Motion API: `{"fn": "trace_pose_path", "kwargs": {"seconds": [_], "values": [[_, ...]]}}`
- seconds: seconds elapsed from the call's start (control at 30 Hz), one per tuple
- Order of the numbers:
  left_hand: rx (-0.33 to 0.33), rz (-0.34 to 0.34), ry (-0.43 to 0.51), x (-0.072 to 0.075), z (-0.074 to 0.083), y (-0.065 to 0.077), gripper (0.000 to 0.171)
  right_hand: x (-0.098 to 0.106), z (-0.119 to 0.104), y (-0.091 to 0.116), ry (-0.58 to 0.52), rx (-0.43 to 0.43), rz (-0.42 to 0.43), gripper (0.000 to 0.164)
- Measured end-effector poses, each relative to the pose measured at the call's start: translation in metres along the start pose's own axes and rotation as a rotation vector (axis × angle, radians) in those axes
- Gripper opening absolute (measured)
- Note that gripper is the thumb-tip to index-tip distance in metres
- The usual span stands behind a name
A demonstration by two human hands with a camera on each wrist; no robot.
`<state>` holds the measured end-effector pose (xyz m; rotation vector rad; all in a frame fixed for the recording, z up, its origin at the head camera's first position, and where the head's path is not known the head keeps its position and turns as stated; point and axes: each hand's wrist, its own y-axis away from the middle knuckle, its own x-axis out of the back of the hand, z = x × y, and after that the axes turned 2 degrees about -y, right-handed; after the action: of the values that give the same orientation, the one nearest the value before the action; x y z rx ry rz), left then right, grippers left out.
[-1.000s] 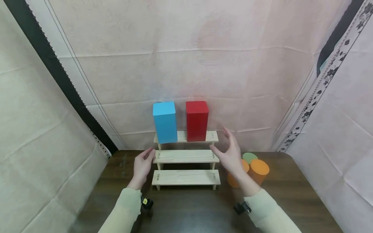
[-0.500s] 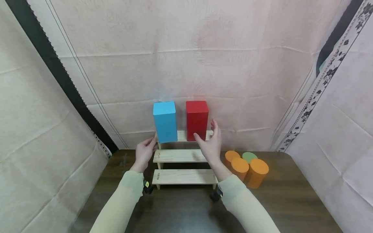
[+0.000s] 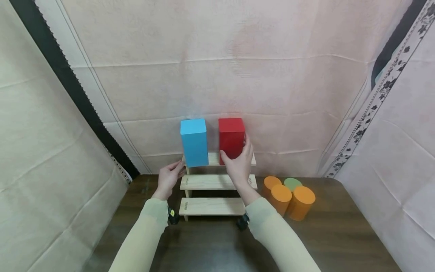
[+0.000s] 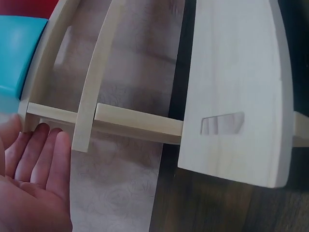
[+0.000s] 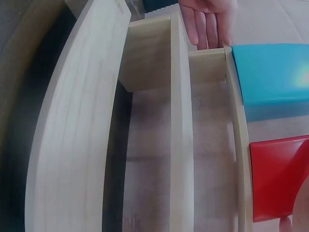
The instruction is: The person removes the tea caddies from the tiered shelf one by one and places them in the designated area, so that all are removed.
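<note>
A pale wooden three-step stand (image 3: 212,206) bears a blue block (image 3: 195,148) and a red block (image 3: 231,138) upright on its top step. My right hand (image 3: 240,166) grips the red block, thumb on its near left side and fingers along its right side. At the left end of the top step, my left hand (image 3: 168,178) pinches the stand. In the left wrist view its thumb lies by the board's end and its fingers (image 4: 42,162) reach underneath. The right wrist view shows only a bit of the right hand at its edge.
Right of the stand, several orange cylinders (image 3: 300,203) and one green cylinder (image 3: 292,184) stand close together on the dark wooden table (image 3: 207,247). Pale cloth (image 3: 217,83) hangs behind the table and on both sides.
My right hand has moved left from beside the stand and taken hold of the red block. My left hand has risen slightly to the top step's left end. The blocks have stayed in place.
</note>
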<state>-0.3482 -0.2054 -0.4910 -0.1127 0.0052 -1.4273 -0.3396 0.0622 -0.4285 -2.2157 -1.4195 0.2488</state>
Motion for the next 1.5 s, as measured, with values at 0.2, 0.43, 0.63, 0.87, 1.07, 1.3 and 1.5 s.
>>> {"fn": "trace_pose_path", "kwargs": {"seconds": [0.2,0.43,0.63,0.87,1.07,1.3,1.5], "values": [[-0.014,-0.008,0.023,0.003,0.0,-0.002,0.045,-0.007,-0.007,-0.004,0.056,-0.012,0.043,0.112],[-0.021,0.01,-0.01,0.005,0.001,-0.002,0.041,-0.016,-0.013,-0.003,0.091,-0.009,0.067,0.118],[-0.053,0.024,-0.106,0.004,0.0,-0.002,0.037,-0.021,-0.013,-0.002,0.123,-0.027,0.106,0.121],[-0.069,0.037,-0.167,0.005,0.0,-0.002,0.037,-0.024,-0.014,-0.003,0.105,-0.046,0.123,0.12],[-0.081,0.052,-0.118,0.002,0.001,-0.003,0.035,-0.026,-0.015,-0.004,0.085,-0.072,0.13,0.118],[-0.085,0.042,-0.117,0.002,-0.001,0.0,0.038,-0.028,-0.013,-0.003,0.1,-0.08,0.138,0.117],[-0.1,0.023,-0.096,0.002,-0.001,0.003,0.039,-0.027,-0.011,-0.001,0.084,-0.068,0.132,0.116]]}}
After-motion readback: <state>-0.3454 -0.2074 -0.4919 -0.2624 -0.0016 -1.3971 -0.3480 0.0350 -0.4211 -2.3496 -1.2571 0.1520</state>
